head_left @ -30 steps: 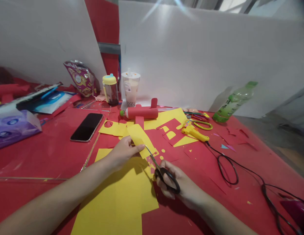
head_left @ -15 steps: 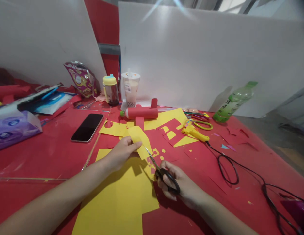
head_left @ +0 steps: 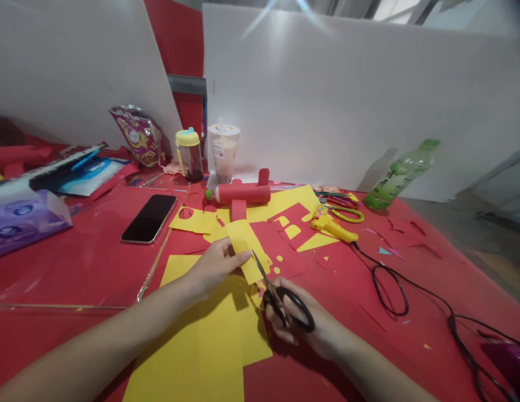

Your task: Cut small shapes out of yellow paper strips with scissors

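My left hand (head_left: 222, 261) pinches a small strip of yellow paper (head_left: 243, 240) between thumb and fingers, raised over the table. Black-handled scissors (head_left: 299, 310) are in my right hand (head_left: 305, 312), fingers through the loops. Their blades are parted, with the tips at the paper's right side beside my left thumb. Below both hands lies a large yellow sheet (head_left: 192, 340). Round yellow cut-outs (head_left: 279, 258) and small scraps rest right of the strip. Behind it, a bottle wrapped in red paper (head_left: 245, 194) lies on its side with red flaps attached.
A phone (head_left: 149, 219) lies to the left, near a purple tissue pack (head_left: 29, 220). At the back stand a yellow-lidded bottle (head_left: 189, 155) and a milk tea cup (head_left: 224, 153). A yellow glue gun (head_left: 334, 228) trails a black cord on the right; a green bottle (head_left: 400, 176) leans behind.
The yellow strip and my left hand have shifted slightly right and down. The scissors have opened wider, their handles spreading apart in my right hand.
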Action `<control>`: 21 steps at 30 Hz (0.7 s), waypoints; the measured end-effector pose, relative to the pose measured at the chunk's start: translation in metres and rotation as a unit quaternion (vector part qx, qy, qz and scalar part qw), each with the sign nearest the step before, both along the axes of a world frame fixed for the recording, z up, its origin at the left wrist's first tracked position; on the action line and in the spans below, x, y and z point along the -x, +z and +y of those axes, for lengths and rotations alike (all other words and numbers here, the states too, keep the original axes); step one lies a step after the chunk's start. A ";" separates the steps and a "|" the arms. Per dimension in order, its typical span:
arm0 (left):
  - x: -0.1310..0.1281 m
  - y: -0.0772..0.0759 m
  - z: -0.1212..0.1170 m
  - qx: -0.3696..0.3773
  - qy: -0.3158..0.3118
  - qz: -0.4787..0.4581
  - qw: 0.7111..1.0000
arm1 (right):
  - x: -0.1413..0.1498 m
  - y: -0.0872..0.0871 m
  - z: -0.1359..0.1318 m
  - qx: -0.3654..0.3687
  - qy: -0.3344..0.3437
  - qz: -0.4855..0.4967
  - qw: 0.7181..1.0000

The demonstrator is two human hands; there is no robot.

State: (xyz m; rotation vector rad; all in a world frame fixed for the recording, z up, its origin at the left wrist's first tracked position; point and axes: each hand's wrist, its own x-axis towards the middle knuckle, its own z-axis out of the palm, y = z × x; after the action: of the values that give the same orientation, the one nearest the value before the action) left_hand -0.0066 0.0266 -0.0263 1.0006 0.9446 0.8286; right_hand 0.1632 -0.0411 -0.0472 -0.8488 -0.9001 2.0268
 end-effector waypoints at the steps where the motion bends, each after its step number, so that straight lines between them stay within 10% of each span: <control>1: -0.001 -0.001 -0.001 -0.002 0.002 -0.001 1.000 | 0.000 0.001 0.000 0.000 0.003 0.000 1.000; 21: -0.004 0.000 -0.006 0.001 -0.010 -0.026 1.000 | 0.007 0.000 -0.003 -0.047 0.004 -0.010 0.999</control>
State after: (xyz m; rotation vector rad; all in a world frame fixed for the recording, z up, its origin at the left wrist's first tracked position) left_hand -0.0028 0.0204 -0.0263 0.9803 0.8898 0.8324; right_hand 0.1563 -0.0439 -0.0474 -0.8157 -1.0036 1.9701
